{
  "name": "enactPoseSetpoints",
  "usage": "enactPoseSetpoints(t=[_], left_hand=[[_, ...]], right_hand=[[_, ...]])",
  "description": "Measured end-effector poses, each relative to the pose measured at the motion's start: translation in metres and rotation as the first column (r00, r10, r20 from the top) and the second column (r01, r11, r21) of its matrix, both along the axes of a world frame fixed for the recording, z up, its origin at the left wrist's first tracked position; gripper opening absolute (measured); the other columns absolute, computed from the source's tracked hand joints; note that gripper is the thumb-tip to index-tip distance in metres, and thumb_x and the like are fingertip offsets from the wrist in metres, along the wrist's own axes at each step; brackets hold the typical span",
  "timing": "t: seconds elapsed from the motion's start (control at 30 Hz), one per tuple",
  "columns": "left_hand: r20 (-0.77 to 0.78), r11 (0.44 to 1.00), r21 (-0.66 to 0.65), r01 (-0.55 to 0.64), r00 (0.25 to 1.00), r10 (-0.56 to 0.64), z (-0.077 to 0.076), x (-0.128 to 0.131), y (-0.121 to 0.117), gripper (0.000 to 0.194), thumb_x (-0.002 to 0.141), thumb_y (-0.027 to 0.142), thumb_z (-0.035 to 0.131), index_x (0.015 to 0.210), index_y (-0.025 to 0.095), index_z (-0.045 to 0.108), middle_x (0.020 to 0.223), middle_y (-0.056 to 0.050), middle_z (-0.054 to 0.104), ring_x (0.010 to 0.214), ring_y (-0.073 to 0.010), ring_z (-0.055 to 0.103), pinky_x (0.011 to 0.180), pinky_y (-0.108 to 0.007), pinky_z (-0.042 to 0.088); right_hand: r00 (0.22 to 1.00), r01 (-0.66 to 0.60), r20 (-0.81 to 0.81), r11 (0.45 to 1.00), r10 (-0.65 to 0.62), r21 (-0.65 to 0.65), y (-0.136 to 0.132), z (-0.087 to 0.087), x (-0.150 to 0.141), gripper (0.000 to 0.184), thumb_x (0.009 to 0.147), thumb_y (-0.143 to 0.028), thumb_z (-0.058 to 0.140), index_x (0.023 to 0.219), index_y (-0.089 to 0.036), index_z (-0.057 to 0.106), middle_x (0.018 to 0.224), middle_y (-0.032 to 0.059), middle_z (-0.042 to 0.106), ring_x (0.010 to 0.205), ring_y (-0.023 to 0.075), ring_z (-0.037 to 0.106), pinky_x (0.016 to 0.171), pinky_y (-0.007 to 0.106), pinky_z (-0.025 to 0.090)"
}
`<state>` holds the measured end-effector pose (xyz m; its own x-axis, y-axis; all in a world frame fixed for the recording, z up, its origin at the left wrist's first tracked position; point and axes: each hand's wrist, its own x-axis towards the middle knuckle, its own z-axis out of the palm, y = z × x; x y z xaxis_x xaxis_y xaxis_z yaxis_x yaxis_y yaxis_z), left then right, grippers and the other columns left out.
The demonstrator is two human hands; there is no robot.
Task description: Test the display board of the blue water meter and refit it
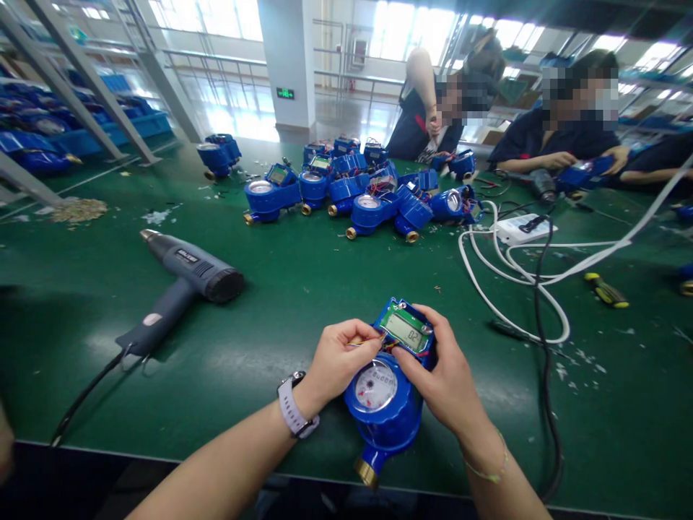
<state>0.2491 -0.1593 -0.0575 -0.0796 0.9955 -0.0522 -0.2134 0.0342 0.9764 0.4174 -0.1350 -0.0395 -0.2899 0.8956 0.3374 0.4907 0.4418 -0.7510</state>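
A blue water meter with a round dial and a brass pipe end lies near the front edge of the green table. Its upper housing holds a green circuit board with a small display showing digits. My left hand, with a watch on the wrist, pinches thin coloured wires beside the board. Wrapped round the right side of the housing, my right hand steadies the meter, its thumb by the lower edge of the board. Where the wires end is hidden by my fingers.
A heat gun lies to the left, its cord trailing off the front edge. Several blue meters cluster at the back. On the right are white cables, a power strip and a screwdriver. Two people work across the table.
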Motion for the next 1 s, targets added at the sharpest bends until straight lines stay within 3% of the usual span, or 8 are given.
enactPoseSetpoints(t=[0.23, 0.37, 0.6, 0.7, 0.77, 1.0], left_hand=[[-0.036, 0.999, 0.053, 0.010, 0.999, -0.008, -0.0070, -0.0053, -0.0002, 0.028, 0.080, 0.038, 0.066, 0.074, 0.011, 0.068, 0.069, -0.005, 0.064, 0.063, -0.0118, 0.052, 0.060, -0.021, 0.041], [-0.077, 0.996, 0.092, 0.003, 0.997, 0.004, -0.0064, -0.0071, -0.0009, 0.030, 0.082, 0.039, 0.063, 0.072, 0.011, 0.067, 0.067, -0.004, 0.064, 0.063, -0.0122, 0.052, 0.060, -0.022, 0.041], [-0.063, 0.995, 0.092, 0.025, 0.998, -0.019, 0.0005, -0.0045, -0.0017, 0.033, 0.083, 0.041, 0.062, 0.068, 0.012, 0.067, 0.064, -0.004, 0.064, 0.059, -0.0124, 0.054, 0.059, -0.022, 0.042], [0.021, 0.998, 0.066, 0.011, 1.000, -0.012, -0.0005, -0.0050, -0.0008, 0.036, 0.085, 0.044, 0.057, 0.072, 0.013, 0.068, 0.072, -0.006, 0.067, 0.065, -0.0142, 0.057, 0.061, -0.023, 0.043], [0.062, 0.998, 0.059, 0.013, 0.998, -0.017, -0.0028, -0.0060, 0.0000, 0.033, 0.083, 0.043, 0.058, 0.075, 0.013, 0.067, 0.072, -0.005, 0.065, 0.062, -0.0131, 0.054, 0.058, -0.022, 0.041], [-0.011, 0.998, 0.060, 0.023, 1.000, -0.023, -0.0071, -0.0065, 0.0004, 0.025, 0.076, 0.036, 0.066, 0.076, 0.011, 0.061, 0.055, 0.004, 0.045, 0.049, -0.0064, 0.033, 0.048, -0.018, 0.026]], right_hand=[[1.000, 0.009, -0.005, 1.000, -0.009, -0.009, 0.0011, -0.0004, -0.0024, 0.050, 0.085, -0.037, 0.062, 0.129, -0.022, 0.046, 0.125, 0.0073, 0.056, 0.111, 0.0230, 0.057, 0.096, 0.037, 0.049], [1.000, 0.015, 0.000, 1.000, -0.015, -0.008, 0.0017, -0.0018, -0.0025, 0.050, 0.085, -0.038, 0.062, 0.130, -0.023, 0.046, 0.126, 0.0071, 0.056, 0.111, 0.0231, 0.057, 0.096, 0.038, 0.049], [1.000, 0.019, 0.001, 1.000, -0.019, 0.002, 0.0020, -0.0027, -0.0021, 0.050, 0.085, -0.036, 0.062, 0.130, -0.023, 0.046, 0.126, 0.0062, 0.056, 0.112, 0.0223, 0.057, 0.096, 0.036, 0.048], [1.000, 0.021, 0.003, 1.000, -0.021, 0.013, 0.0012, -0.0029, -0.0019, 0.049, 0.085, -0.036, 0.062, 0.130, -0.023, 0.046, 0.127, 0.0061, 0.055, 0.113, 0.0222, 0.056, 0.097, 0.037, 0.048], [1.000, 0.023, 0.004, 1.000, -0.023, 0.016, 0.0008, -0.0032, -0.0018, 0.050, 0.085, -0.037, 0.062, 0.130, -0.023, 0.046, 0.127, 0.0062, 0.055, 0.113, 0.0223, 0.056, 0.097, 0.037, 0.048], [1.000, 0.020, -0.021, 1.000, -0.020, -0.004, 0.0012, -0.0039, -0.0027, 0.050, 0.085, -0.036, 0.062, 0.130, -0.024, 0.046, 0.127, 0.0060, 0.055, 0.113, 0.0228, 0.056, 0.096, 0.038, 0.048]])
